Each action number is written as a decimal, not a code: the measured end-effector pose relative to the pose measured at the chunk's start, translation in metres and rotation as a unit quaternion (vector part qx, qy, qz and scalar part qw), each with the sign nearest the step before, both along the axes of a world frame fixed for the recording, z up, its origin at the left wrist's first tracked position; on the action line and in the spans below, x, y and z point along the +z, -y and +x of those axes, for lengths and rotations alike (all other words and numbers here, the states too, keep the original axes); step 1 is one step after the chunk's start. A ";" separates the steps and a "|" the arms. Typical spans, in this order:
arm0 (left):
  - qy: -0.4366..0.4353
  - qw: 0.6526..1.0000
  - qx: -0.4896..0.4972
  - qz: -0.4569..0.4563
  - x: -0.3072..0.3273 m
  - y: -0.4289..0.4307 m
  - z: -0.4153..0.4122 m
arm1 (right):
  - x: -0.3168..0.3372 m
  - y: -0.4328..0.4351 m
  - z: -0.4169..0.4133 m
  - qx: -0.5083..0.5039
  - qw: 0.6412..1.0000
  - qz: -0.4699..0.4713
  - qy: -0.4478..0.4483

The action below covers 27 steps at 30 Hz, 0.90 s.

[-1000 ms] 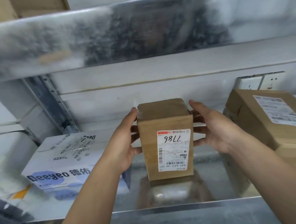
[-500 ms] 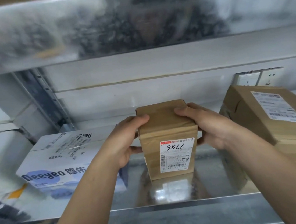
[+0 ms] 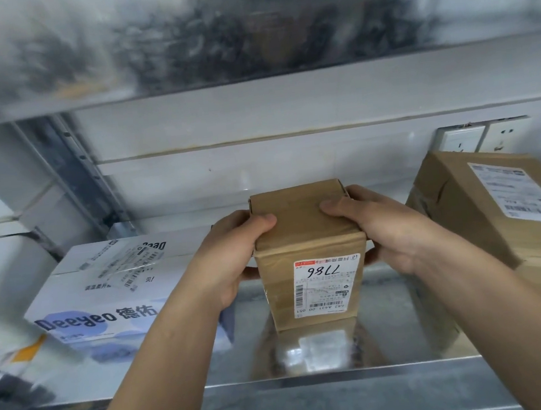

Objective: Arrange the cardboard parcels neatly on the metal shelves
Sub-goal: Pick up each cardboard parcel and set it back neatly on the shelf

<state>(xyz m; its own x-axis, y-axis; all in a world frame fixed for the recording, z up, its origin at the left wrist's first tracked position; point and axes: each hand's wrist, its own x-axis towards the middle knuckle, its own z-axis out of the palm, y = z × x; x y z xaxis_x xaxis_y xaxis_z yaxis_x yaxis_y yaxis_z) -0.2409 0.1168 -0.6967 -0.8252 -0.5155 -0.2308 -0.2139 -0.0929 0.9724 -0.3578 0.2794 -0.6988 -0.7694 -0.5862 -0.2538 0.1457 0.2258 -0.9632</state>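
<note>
Parcel: a small brown cardboard parcel (image 3: 307, 251), tall and narrow, with matte faces and a top that is a little crushed at the edges. It stands upright in the middle of the lower shelf, and its bottom edge meets its own reflection.
Label: a white paper label (image 3: 327, 285) on the front face, with a red strip, barcodes and the handwritten number 7786, all upside down.
Shelf: a shiny grey metal shelf (image 3: 391, 319), smooth and mirror-like, with a folded front lip.
Left hand: the left hand (image 3: 231, 259) grips the left side of the parcel. The thumb lies on the top face and the fingers curl around the side. The forearm comes up from the lower left.
Right hand: the right hand (image 3: 385, 229) grips the right side in the same manner, thumb on top.
Neighbours: a white and blue printed carton (image 3: 121, 294) lies flat just left of the left hand. A large brown cardboard box (image 3: 497, 214) with a white label sits at the right, apart from the parcel.
Above: a blurred upper metal shelf (image 3: 179, 47).
</note>
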 end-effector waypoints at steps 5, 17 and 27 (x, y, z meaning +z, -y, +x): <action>0.002 1.000 0.006 -0.013 -0.002 0.002 -0.002 | -0.001 0.001 -0.001 -0.002 1.000 0.000 -0.003; 0.022 1.000 0.014 -0.006 -0.004 0.003 -0.004 | -0.003 0.000 -0.002 -0.001 1.000 -0.009 0.004; 0.001 0.999 -0.025 0.028 0.002 0.002 0.003 | 0.001 -0.002 0.000 0.008 0.999 -0.028 0.026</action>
